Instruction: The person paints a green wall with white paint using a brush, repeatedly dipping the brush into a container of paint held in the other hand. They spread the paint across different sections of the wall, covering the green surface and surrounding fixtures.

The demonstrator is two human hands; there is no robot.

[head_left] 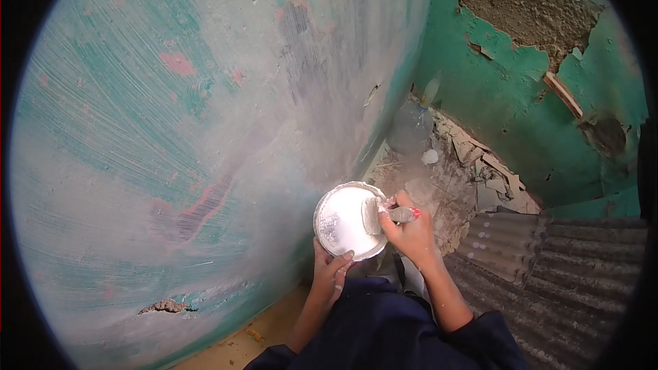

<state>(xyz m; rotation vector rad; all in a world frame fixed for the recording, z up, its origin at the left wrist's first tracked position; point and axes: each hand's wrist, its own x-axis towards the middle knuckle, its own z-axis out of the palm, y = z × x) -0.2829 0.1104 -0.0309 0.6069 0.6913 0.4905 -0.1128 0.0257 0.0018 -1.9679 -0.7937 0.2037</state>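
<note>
A streaked wall (205, 96) in worn green and grey-white fills the left side, meeting a brighter green wall (500, 89) with broken plaster. Corrugated sheets (562, 267) lie at lower right, and rubble (439, 178) covers the floor in the corner. Between these, in front of the person's dark clothing, is the white container (345, 195), round and open, held close to the streaked wall.

The right hand (413, 231) is closed around the handle of what is probably a brush (372, 216), its broad pale end at the right side of the container's opening. The smaller-looking left hand (332, 267) grips the container at its lower left, thumb up at the rim and fingers going beneath.

The container looks stiff, its weight likely set by the white stuff inside, which could make the rim slippery; a low side grip with support underneath seems soundest. The brush should be light and is best taken by its handle, away from the coated end.

The container's underside, the depth of its contents and most left fingertips are hidden. Glare blurs the white surface, and dark curved edges cut off the corners of the view
</note>
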